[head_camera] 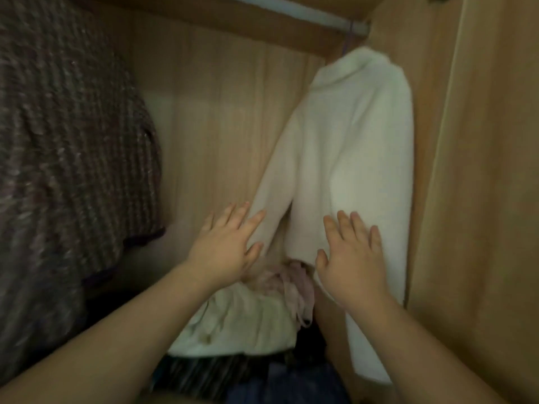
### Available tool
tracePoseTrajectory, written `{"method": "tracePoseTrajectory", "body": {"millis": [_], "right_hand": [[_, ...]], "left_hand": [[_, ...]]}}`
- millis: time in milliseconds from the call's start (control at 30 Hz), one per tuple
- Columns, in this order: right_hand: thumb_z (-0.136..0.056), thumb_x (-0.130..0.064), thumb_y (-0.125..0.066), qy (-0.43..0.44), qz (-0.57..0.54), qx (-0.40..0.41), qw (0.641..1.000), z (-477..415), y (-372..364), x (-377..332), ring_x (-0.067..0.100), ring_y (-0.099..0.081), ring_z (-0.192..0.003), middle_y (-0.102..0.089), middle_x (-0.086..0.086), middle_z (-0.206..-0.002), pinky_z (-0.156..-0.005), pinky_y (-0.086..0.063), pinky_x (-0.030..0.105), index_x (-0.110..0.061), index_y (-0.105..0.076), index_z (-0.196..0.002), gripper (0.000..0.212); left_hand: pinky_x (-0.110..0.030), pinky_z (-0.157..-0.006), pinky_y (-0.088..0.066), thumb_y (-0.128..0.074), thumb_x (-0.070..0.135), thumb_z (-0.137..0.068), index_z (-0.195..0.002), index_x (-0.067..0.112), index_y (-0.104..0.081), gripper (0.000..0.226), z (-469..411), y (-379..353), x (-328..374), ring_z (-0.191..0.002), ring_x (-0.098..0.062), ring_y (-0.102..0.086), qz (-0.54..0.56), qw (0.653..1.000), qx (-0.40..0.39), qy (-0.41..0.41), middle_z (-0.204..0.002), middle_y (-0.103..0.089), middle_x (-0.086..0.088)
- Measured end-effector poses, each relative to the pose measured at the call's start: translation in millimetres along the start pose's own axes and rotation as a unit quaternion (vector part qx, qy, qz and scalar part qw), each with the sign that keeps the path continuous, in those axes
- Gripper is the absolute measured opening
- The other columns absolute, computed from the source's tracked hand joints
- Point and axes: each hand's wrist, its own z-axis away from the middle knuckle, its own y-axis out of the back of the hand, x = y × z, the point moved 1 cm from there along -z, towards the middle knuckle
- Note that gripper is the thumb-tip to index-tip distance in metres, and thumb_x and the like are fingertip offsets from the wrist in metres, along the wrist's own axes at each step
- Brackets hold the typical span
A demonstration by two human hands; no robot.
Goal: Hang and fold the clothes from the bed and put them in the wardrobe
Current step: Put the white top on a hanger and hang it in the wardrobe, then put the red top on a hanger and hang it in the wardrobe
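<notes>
Both hands, left hand [223,249] and right hand [351,259], lie flat with fingers spread against the white sweater [347,158] hanging from the wardrobe rail [294,13]. Pressing too hard could slip it off its hanger onto the folded pile [242,319] below.

Both arms extended fwd; left hand [226,252] & right hand [351,262] flat, fingers spread.
</notes>
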Motion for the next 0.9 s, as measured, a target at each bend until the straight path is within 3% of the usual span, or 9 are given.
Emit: {"method": "tracePoseTrajectory", "body": {"millis": [100,233,400,533,767,900], "right_hand": [[-0.088,-0.044,-0.037,0.005,-0.069,-0.053,0.996,72,-8,0,0.033,-0.024,-0.146,-0.034,0.011,-0.157,-0.118,-0.018,0.057,-0.021,-0.036,-0.151,0.067],[-0.090,-0.040,-0.047,0.005,-0.136,-0.139,0.981,168,6,1,0.031,-0.020,-0.147,-0.024,0.006,-0.161,-0.118,-0.018,0.055,-0.026,-0.016,-0.156,0.075],[-0.088,-0.044,-0.047,-0.023,-0.170,-0.185,0.968,284,36,10,0.031,-0.032,-0.142,-0.037,0.007,-0.156,-0.112,-0.034,0.052,-0.024,-0.033,-0.153,0.070],[-0.083,-0.042,-0.049,-0.034,-0.161,-0.189,0.968,375,74,24,0.033,-0.041,-0.138,-0.046,0.011,-0.149,-0.106,-0.041,0.051,-0.017,-0.044,-0.147,0.069],[-0.091,-0.045,-0.040,-0.076,-0.113,-0.262,0.955,534,150,57,0.030,-0.033,-0.142,-0.040,0.008,-0.152,-0.114,-0.031,0.050,-0.019,-0.032,-0.150,0.065],[-0.087,-0.034,-0.060,-0.126,-0.108,-0.267,0.949,624,206,81,0.036,-0.038,-0.138,-0.046,0.012,-0.149,-0.108,-0.038,0.052,-0.016,-0.040,-0.146,0.065]], "left_hand": [[-0.053,-0.117,-0.023,-0.007,0.065,-0.084,-0.157,0.035,-0.012,0.079,70,5,21,-0.149,-0.027,-0.018,-0.011,0.998,-0.059,0.032,-0.164,-0.018,-0.003],[-0.050,-0.120,-0.016,-0.010,0.066,-0.085,-0.156,0.036,-0.018,0.077,169,11,50,-0.151,-0.025,-0.015,0.007,0.988,-0.128,0.087,-0.164,-0.019,0.000],[-0.049,-0.123,-0.010,-0.035,0.054,-0.100,-0.157,0.040,-0.007,0.065,284,24,91,-0.154,-0.022,-0.002,0.069,0.964,-0.197,0.164,-0.167,-0.006,0.002],[-0.049,-0.123,-0.014,-0.039,0.051,-0.099,-0.157,0.039,-0.008,0.066,361,36,132,-0.154,-0.024,-0.004,0.091,0.963,-0.210,0.144,-0.167,-0.008,0.001],[-0.051,-0.123,-0.014,-0.040,0.052,-0.099,-0.157,0.036,-0.014,0.065,488,70,201,-0.154,-0.024,-0.006,0.120,0.953,-0.261,0.096,-0.167,-0.012,0.001],[-0.050,-0.124,-0.010,-0.034,0.053,-0.101,-0.158,0.038,-0.008,0.064,558,91,254,-0.154,-0.024,-0.001,0.129,0.935,-0.324,0.056,-0.167,-0.007,0.001]]}}
